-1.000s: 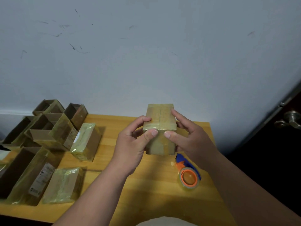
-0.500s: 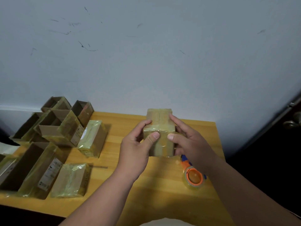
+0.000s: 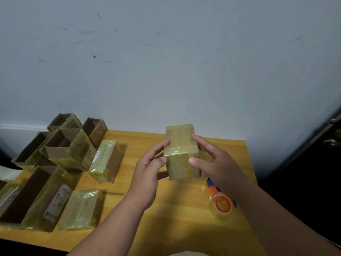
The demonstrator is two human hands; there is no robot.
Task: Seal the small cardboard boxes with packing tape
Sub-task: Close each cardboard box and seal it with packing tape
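At the far left of the wooden desk (image 3: 177,222) lies a long open box (image 3: 27,194) with a printed label on its side, and behind it a cluster of open boxes (image 3: 62,143) wrapped in yellowish tape. Just right of these sit two taped boxes: one (image 3: 106,160) leaning near the cluster, another (image 3: 81,209) lying flat nearer the front edge. Toward the middle, the left hand (image 3: 147,174) grips the small cardboard box (image 3: 181,154), thumb on its near face and fingers curled round its left side. The box is held upright above the desk, its top seam covered in tape. The right hand (image 3: 214,163) grips its right side likewise. Under that forearm a tape dispenser (image 3: 221,203) with an orange core rests on the desk
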